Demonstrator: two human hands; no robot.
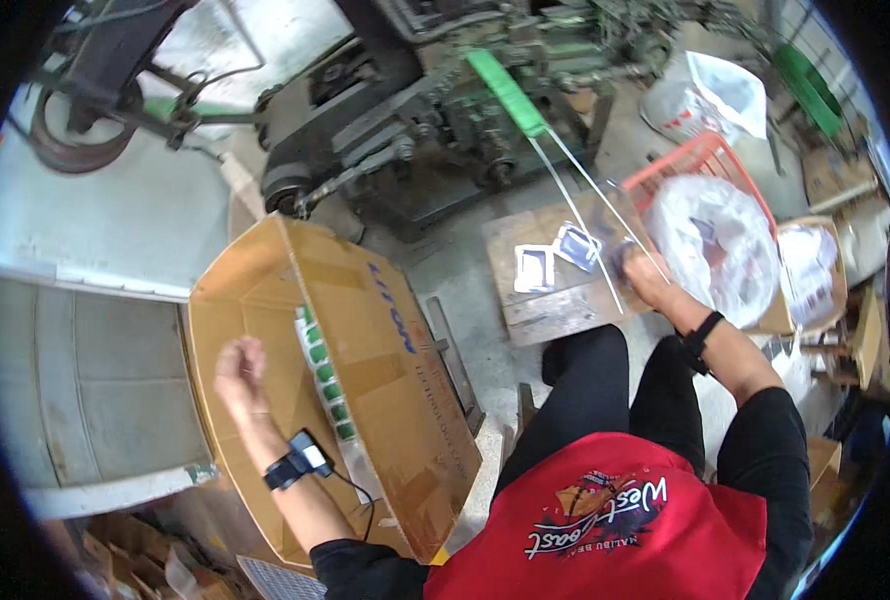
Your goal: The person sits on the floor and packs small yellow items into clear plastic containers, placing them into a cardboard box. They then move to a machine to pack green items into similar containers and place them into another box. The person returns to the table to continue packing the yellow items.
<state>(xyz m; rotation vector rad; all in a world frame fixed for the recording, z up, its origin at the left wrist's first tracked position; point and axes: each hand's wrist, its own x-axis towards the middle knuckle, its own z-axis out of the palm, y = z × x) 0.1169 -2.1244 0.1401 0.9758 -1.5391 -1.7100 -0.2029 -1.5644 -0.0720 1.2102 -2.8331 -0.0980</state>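
Observation:
My left hand is over the mouth of a big cardboard box, fingers raised and slightly bent, with nothing visible in it. Inside the box, a row of green-and-white packs stands along the wall. At the right edge of a low wooden board, my right hand is closed, its fingertips blurred around something dark that I cannot make out. Left of that hand, a white-bordered dark card and a second dark card lie on the wood.
Two thin white rods slant over the board from a green machine part. Greasy machinery fills the far side. A clear plastic bag sits in a red basket at right, beside a carton of papers.

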